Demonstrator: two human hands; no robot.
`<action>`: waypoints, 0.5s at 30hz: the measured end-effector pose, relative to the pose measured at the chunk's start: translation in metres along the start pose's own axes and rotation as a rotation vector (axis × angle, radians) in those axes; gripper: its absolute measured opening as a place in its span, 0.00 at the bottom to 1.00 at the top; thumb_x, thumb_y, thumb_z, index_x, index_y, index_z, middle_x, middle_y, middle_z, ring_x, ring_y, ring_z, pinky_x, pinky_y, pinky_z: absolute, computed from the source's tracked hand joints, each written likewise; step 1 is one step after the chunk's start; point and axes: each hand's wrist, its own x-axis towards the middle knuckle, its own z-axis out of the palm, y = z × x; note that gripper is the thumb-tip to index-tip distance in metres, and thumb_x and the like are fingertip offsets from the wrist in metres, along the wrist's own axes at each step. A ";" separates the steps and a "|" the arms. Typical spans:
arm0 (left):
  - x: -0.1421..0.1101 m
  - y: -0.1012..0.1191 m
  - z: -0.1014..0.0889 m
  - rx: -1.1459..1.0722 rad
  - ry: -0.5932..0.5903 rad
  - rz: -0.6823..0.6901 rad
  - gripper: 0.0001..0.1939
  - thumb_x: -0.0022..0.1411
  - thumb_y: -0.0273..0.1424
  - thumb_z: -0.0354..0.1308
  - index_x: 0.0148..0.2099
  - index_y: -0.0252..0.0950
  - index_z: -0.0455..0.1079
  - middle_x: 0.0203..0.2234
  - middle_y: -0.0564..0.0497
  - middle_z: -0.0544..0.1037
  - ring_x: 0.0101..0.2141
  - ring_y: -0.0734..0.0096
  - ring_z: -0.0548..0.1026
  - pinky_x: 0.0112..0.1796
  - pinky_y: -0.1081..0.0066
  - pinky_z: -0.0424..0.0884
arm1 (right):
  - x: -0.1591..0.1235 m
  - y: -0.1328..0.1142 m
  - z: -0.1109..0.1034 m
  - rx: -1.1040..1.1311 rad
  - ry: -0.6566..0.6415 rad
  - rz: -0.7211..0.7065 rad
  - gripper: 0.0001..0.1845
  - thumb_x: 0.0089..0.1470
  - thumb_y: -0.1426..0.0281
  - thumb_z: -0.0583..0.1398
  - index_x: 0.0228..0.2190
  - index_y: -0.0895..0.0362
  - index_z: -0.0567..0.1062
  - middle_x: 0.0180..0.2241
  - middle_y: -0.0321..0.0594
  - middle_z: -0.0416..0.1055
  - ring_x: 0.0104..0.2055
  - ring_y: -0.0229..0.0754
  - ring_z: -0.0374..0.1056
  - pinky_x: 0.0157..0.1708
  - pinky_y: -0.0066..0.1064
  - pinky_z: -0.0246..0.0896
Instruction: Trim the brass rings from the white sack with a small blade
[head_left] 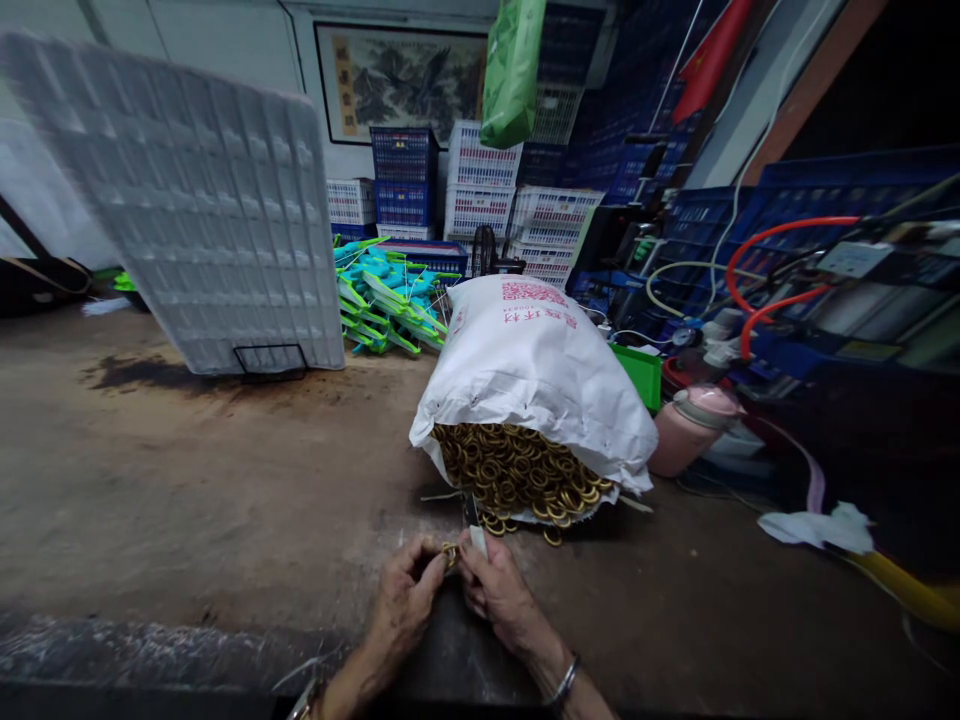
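At bottom centre, our left hand [405, 592] pinched a brassy ring [450, 553], our right hand [496, 592] clasped a bladed tool [476, 535]; the sack [532, 350] gaped nearby, presumably for reach.

head-worn view, forward and down

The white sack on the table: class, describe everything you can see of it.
The white sack looks like creased plastic, bulging. Red printing, including characters and a coded block, marks its upper side. It lies on the brown tabletop, its wide mouth open toward the near edge. Gold-coloured rings pack the opening, with a few spilled just in front.
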 end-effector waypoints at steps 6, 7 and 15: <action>-0.003 -0.005 -0.002 0.214 -0.003 0.231 0.05 0.55 0.28 0.53 0.32 0.36 0.71 0.26 0.50 0.74 0.29 0.69 0.70 0.33 0.72 0.64 | 0.007 -0.002 -0.006 -0.377 0.121 -0.195 0.15 0.48 0.58 0.56 0.22 0.57 0.63 0.19 0.27 0.53 0.20 0.30 0.49 0.20 0.22 0.46; -0.003 -0.004 -0.002 0.212 -0.007 0.235 0.05 0.55 0.28 0.53 0.32 0.36 0.71 0.26 0.50 0.74 0.29 0.69 0.70 0.34 0.72 0.64 | 0.007 -0.002 -0.006 -0.440 0.139 -0.222 0.14 0.48 0.60 0.56 0.21 0.57 0.63 0.19 0.28 0.54 0.22 0.31 0.50 0.22 0.23 0.47; -0.004 0.012 0.003 -0.205 -0.223 -0.272 0.16 0.55 0.44 0.51 0.27 0.36 0.60 0.14 0.59 0.64 0.12 0.81 0.57 0.15 0.78 0.54 | 0.003 0.002 -0.003 -0.478 0.123 -0.215 0.13 0.50 0.60 0.54 0.22 0.56 0.62 0.21 0.29 0.56 0.24 0.33 0.52 0.25 0.24 0.50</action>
